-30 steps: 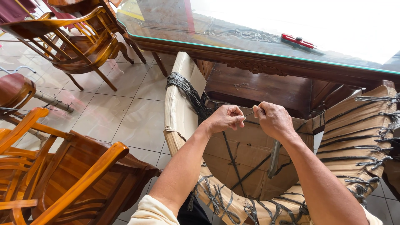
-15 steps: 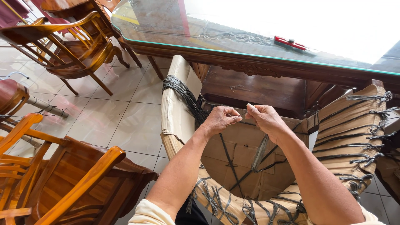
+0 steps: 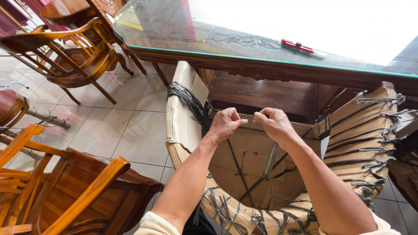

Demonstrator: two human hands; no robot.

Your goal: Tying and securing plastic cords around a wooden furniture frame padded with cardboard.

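We pinch a thin dark plastic strap between the fingers of left hand and right hand, above the cardboard-wrapped curved chair; apparently knotting it, which calls for a firm outward pull.

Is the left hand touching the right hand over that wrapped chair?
Apart. The head view shows a small gap between the left hand and the right hand, bridged by a thin strand they pinch above the cardboard-wrapped chair.

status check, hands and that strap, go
Left hand and right hand both pinching dark strap, taut between them. Cardboard-wrapped chair below. Nothing blocking.
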